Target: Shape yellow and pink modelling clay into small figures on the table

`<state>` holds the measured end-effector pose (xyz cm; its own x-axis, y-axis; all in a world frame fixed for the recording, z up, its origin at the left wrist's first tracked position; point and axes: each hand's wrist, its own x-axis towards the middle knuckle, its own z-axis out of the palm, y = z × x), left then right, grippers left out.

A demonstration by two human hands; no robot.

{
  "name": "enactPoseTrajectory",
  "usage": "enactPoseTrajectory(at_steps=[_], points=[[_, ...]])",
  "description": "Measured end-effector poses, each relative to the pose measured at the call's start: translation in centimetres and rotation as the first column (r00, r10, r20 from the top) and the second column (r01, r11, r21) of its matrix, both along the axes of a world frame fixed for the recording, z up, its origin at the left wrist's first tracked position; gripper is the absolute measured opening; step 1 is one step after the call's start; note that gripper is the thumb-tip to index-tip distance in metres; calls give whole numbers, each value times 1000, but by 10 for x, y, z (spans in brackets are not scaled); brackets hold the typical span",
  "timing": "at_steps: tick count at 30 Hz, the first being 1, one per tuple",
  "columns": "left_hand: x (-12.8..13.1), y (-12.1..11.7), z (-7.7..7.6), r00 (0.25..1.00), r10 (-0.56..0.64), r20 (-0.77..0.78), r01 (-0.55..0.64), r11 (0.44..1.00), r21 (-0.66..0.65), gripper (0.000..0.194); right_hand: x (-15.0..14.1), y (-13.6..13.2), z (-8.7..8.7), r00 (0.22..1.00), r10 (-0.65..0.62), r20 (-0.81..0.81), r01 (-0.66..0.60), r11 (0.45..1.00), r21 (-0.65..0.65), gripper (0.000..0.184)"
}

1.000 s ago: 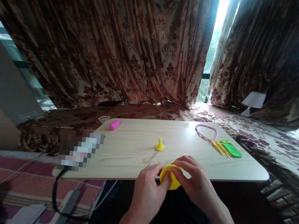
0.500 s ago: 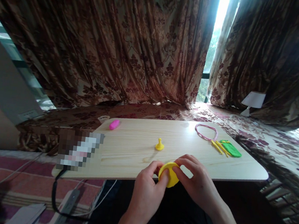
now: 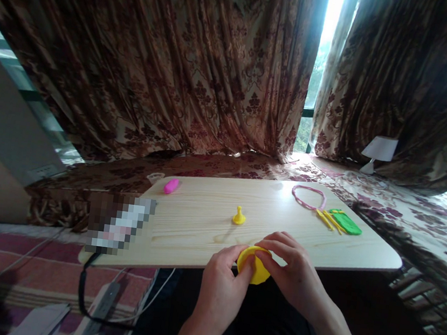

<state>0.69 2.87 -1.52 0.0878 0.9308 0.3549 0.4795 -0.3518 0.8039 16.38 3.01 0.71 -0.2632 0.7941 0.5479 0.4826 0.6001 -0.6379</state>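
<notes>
Between my two hands is a round, flattened piece of yellow modelling clay, held just off the table's near edge. My left hand grips its left side, thumb pressed onto the face and fingers behind. At the upper right rim, my right hand pinches the clay between thumb and fingers. Beyond my hands a small yellow clay piece with a wide base and a narrow knobbed top stands upright on the table.
A pink lump lies at the far left of the table. Toward the right are a pink twisted loop, thin yellow sticks and a green flat piece. A blurred-out object lies at the left edge. A white lamp stands behind.
The yellow clay has tipped and shifted slightly down and right. My right fingers have moved inward along its upper rim. The things on the table have stayed put.
</notes>
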Motion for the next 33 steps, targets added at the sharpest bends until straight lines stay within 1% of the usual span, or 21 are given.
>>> enactPoseTrajectory(at_steps=[6,10,13,16,19,22,23,25,26,29,33], points=[[0,0,2,997,-71,-2,71,997,-28,24,0,-1,1,1000,18,3,-18,1000,-6,17],[0,-2,3,997,-76,-11,75,996,-57,24,0,-1,0,1000,19,-4,-19,1000,-10,17],[1,-2,3,997,-82,-13,82,996,-42,22,-1,-1,-1,1000,22,-19,-22,999,-24,17],[1,-1,3,994,-97,-44,98,995,4,20,-1,0,-2,999,29,-13,-30,999,-37,15],[0,1,3,995,-75,-61,78,996,45,19,0,1,-3,1000,24,-19,-25,999,-36,14],[0,1,2,999,-40,-25,41,998,39,19,2,2,-4,999,-4,-36,3,1000,-24,23],[1,1,2,1000,-28,-14,29,999,28,19,3,2,-4,999,-14,-31,14,1000,-21,21],[1,1,2,1000,-11,-7,11,1000,9,20,4,3,-3,1000,-24,-5,24,1000,-13,10],[1,1,2,1000,-6,-10,6,1000,5,21,5,3,-3,1000,-25,10,25,1000,-10,9],[1,2,2,1000,-5,-29,6,1000,17,20,5,2,-2,1000,-14,17,14,1000,-2,10],[1,2,3,999,-13,-49,15,999,36,18,4,2,-1,1000,-1,-11,1,1000,-14,17]])
